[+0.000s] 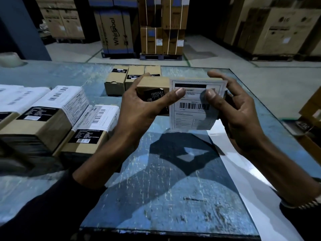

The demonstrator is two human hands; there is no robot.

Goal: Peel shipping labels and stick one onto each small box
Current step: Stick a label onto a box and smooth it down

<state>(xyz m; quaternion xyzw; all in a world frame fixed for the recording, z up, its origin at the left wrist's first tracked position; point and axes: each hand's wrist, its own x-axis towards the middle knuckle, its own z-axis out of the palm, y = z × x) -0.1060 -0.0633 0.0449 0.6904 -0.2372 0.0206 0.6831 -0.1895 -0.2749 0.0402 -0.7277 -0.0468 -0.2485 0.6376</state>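
A small brown cardboard box (152, 82) with a black sticker is held in the air above the blue table (156, 188). My left hand (139, 108) grips its left end. My right hand (238, 108) holds its right end. A white shipping label (191, 108) with a barcode lies over the box's right part and hangs below it; both thumbs press on the label. Three small brown boxes (121, 79) without white labels stand behind. Small boxes with white labels (73, 101) lie in a group at the left.
A long strip of white backing paper (243, 171) runs along the table's right side toward me. Large appliance cartons (114, 32) on pallets stand on the floor beyond the table. More cartons (311, 110) sit past the table's right edge.
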